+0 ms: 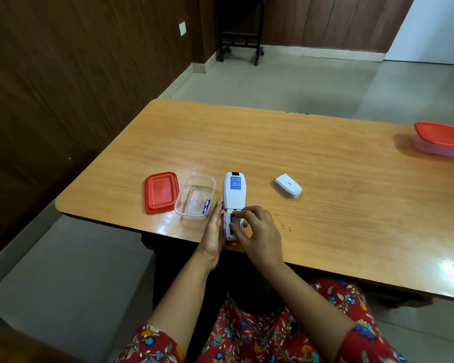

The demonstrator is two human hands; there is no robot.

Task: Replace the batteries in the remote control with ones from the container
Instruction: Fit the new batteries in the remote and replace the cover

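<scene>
Wooden bench (312, 158) with rounded corners. At its far right edge, a second clear tub (442, 146) closed by a red lid, partly cut off by the frame. Behind: grey tiled floor (286, 79), brown panelled wall (76, 82), dark wheeled stand (240, 40), white wall socket (182, 28).

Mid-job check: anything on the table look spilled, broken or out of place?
Nothing stands out. The white remote control lies face down with its white battery cover set aside to its right. The clear plastic container stands open, its red lid alongside.
</scene>
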